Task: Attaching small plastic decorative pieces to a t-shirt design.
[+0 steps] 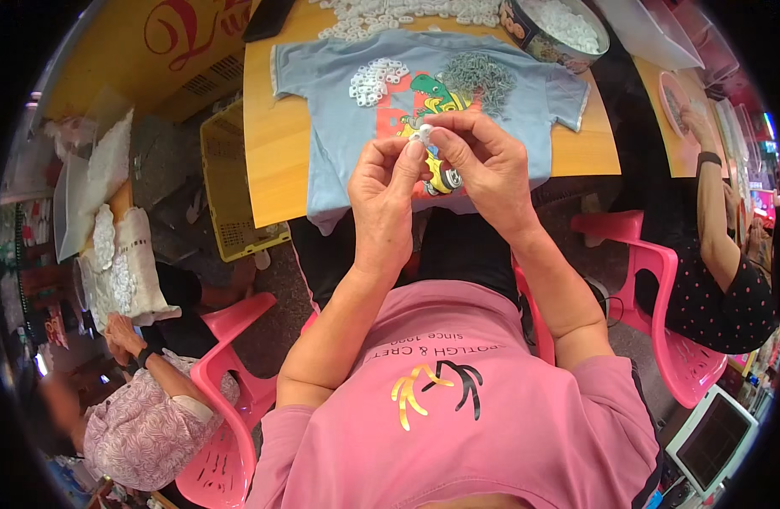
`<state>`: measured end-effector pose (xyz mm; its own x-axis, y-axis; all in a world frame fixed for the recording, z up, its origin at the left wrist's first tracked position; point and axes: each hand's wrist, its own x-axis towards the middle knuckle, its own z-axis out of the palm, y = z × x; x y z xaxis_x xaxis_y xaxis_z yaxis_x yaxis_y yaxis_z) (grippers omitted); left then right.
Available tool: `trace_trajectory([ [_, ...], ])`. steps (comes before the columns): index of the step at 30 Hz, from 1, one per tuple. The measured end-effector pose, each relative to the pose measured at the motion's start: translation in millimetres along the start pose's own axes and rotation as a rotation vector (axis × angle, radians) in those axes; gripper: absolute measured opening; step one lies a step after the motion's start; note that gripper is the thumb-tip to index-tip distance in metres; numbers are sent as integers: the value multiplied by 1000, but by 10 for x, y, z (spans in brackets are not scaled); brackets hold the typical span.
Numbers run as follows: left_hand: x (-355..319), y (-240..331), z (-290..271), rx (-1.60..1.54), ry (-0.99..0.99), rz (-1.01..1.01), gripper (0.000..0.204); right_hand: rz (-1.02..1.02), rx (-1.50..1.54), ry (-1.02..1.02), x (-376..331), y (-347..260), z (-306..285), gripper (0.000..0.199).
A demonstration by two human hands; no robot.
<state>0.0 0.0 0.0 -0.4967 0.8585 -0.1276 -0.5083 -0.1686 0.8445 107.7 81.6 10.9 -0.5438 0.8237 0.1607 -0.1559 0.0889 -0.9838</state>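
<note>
My left hand and my right hand meet over a blue-grey T-shirt spread on the table. Between their thumbs and fingertips they pinch a small white plastic piece, mostly covered by the fingers. Beyond my left hand, a small heap of white plastic pieces lies on the shirt. To its right sits a heap of small grey metal screws. Whether a screw is also held in my fingers is too small to tell.
More white pieces cover the table's far side, beside a round tin filled with them. A yellow crate stands left of the wooden table. Co-workers sit on pink chairs at both sides.
</note>
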Motion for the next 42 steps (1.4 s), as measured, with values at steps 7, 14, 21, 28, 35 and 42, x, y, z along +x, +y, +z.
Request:
trace_trajectory([
  [7,1,-65,-3,25,12,101,14,-154,-198,38,-7,78,46,17],
  [14,23,-84,-61,41,9,52,13,-110,-237,11,10,113,18,17],
  [21,2,-6,-12,-13,30,55,14,151,189,-82,28,-29,-3,22],
  [28,9,0,-30,20,-38,71,16,176,234,-78,28,-65,-110,25],
  [35,136,-66,-165,321,-324,388,37,358,523,-157,-9,-147,-71,52],
  [42,59,2,-215,124,-428,243,43,461,652,-193,-65,-263,56,66],
])
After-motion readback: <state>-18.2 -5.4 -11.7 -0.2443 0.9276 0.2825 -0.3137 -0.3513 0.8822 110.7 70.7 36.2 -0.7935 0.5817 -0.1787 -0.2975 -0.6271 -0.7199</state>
